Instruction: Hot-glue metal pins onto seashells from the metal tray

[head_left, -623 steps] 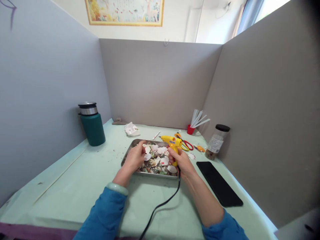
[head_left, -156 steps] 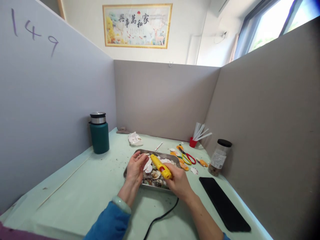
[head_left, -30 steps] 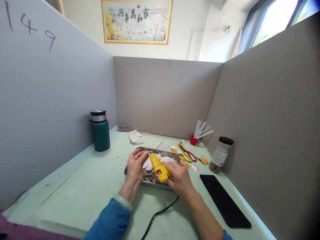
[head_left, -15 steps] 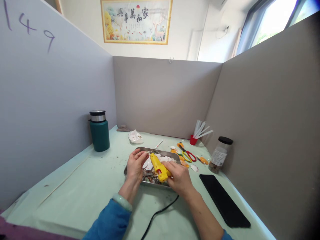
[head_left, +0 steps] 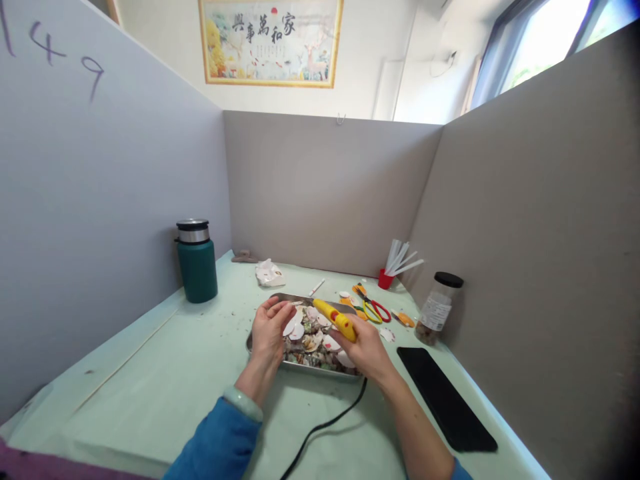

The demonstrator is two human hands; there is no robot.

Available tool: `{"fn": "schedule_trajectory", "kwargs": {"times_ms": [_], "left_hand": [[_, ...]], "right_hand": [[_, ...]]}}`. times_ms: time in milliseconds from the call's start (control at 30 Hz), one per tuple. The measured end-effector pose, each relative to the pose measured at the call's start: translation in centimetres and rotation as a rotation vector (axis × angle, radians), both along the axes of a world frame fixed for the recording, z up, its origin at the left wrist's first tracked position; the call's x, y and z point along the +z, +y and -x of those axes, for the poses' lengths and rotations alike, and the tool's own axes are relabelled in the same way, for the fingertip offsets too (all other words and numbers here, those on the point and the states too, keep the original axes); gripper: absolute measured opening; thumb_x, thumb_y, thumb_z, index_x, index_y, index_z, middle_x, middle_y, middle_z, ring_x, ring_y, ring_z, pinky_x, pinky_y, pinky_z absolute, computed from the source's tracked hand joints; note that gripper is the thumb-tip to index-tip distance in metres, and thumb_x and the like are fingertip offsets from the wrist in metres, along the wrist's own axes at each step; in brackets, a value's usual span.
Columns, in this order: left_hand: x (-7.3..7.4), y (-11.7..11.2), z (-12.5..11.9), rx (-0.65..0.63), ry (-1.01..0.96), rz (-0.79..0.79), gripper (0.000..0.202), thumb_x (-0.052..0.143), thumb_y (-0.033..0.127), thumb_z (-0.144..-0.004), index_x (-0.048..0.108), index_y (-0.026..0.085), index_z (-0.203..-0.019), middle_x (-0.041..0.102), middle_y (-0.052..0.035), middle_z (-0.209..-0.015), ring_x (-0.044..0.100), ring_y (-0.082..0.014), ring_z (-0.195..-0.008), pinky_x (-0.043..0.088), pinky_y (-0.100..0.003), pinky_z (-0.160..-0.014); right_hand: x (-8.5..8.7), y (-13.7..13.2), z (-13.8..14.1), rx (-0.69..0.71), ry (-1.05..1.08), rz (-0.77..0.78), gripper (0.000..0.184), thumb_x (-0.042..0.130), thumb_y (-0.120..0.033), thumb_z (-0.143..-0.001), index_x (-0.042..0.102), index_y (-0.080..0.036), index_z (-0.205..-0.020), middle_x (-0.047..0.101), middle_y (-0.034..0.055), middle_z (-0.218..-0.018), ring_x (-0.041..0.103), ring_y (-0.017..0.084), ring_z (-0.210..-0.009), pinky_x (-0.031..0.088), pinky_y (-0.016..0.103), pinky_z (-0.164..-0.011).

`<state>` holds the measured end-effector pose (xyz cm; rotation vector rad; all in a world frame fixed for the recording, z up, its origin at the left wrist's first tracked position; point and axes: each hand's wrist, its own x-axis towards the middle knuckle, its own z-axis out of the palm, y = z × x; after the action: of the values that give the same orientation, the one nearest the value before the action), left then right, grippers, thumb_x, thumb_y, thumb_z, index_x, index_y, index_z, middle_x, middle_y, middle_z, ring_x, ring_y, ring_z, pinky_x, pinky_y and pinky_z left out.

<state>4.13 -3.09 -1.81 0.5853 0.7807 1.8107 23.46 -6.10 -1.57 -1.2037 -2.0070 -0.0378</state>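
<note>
In the head view, my right hand (head_left: 367,347) is wrapped round the handle of a yellow glue gun (head_left: 334,317), whose nozzle points up and left. My left hand (head_left: 270,333) pinches a small pale piece (head_left: 296,304) between thumb and fingers; its kind is too small to make out. Both hands are over the near part of a metal tray (head_left: 320,371). Inside the tray lie white paper-like cutouts (head_left: 296,331) among many shell-like brown and grey bits (head_left: 313,343). A black cord (head_left: 325,427) runs from below the glue gun toward the table's front edge.
A green bottle (head_left: 197,267) stands left. Behind the tray lie crumpled white paper (head_left: 270,273) and a white stick (head_left: 317,288). To the right are scissors (head_left: 375,311), orange-and-white cutouts (head_left: 404,319), a red cup (head_left: 385,280) of glue sticks, a jar (head_left: 440,310) and a black slab (head_left: 445,400).
My right hand has turned the glue gun and drawn it up and right, away from my left hand, uncovering more of the tray's contents. My left hand keeps its pinch.
</note>
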Motion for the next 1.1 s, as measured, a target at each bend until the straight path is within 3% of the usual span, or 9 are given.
{"fn": "schedule_trajectory", "kwargs": {"times_ms": [200, 367, 700, 1100], "left_hand": [[0.2, -0.1, 0.0, 0.003, -0.008, 0.003, 0.025, 0.055, 0.026, -0.086, 0.056, 0.014, -0.109, 0.061, -0.0056, -0.101, 0.062, -0.0151, -0.079, 0.054, -0.033, -0.067], [0.3, -0.2, 0.0, -0.001, 0.002, 0.0, 0.025, 0.056, 0.025, -0.086, 0.056, 0.014, -0.109, 0.061, -0.0057, -0.101, 0.062, -0.0153, -0.08, 0.054, -0.033, -0.068], [0.5, -0.3, 0.0, -0.003, 0.02, 0.015, 0.028, 0.055, 0.026, -0.086, 0.055, 0.015, -0.111, 0.061, -0.0066, -0.105, 0.062, -0.0167, -0.084, 0.053, -0.035, -0.071], [0.3, -0.2, 0.2, 0.0, -0.003, 0.0, 0.021, 0.057, 0.019, -0.085, 0.057, 0.013, -0.105, 0.062, -0.0037, -0.095, 0.061, -0.0133, -0.075, 0.054, -0.03, -0.064]], "right_hand": [[-0.8, 1.1, -1.7, -0.285, -0.018, 0.104, 0.026, 0.061, -0.043, -0.08, 0.062, -0.019, -0.087, 0.065, 0.0023, -0.071, 0.06, 0.017, -0.064, 0.043, 0.028, -0.057], [-1.0, 1.4, -2.5, -0.342, -0.064, 0.241, 0.032, 0.053, -0.046, -0.087, 0.061, -0.015, -0.08, 0.061, -0.0006, -0.072, 0.057, 0.011, -0.062, 0.048, 0.029, -0.061], [-0.9, 2.4, -3.5, -0.486, -0.013, 0.529, 0.026, 0.053, -0.035, -0.09, 0.058, -0.015, -0.107, 0.062, 0.0059, -0.104, 0.062, 0.017, -0.087, 0.052, 0.037, -0.076], [0.3, 1.0, -5.3, -0.364, 0.058, 0.834, 0.026, 0.052, -0.035, -0.091, 0.06, -0.014, -0.103, 0.064, 0.0041, -0.098, 0.063, 0.016, -0.081, 0.053, 0.034, -0.07]]}}
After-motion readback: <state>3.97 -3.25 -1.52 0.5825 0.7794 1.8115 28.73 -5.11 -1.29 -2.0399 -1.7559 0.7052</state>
